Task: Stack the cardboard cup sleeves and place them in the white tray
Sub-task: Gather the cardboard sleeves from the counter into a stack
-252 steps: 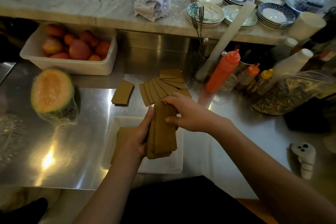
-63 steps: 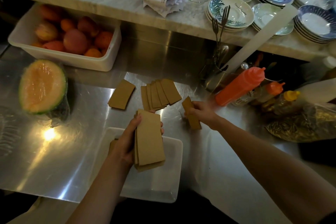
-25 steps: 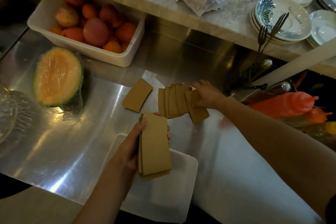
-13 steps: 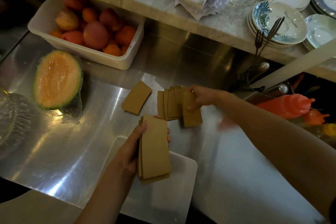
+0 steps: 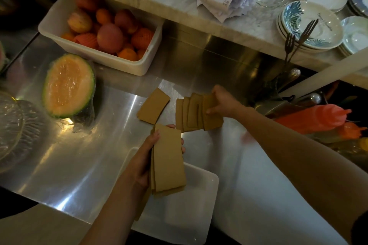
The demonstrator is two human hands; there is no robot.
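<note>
Left hand hides the held sleeve stack's left edge.

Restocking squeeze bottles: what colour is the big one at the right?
Orange-red, lying tilted; the head view shows it.

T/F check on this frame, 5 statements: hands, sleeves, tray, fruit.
1. The left hand holds a stack of sleeves above the white tray. True.
2. The right hand is empty and off the counter. False: it grips the rightmost of the fanned sleeves on the steel counter.
3. A single sleeve lies apart, to the left of the fan. True.
4. The cut melon sits inside the white tub of fruit. False: it rests on the counter, outside the tub and nearer the camera.
5. All sleeves are already in the tray. False: the fan and the single one are on the counter.
</note>
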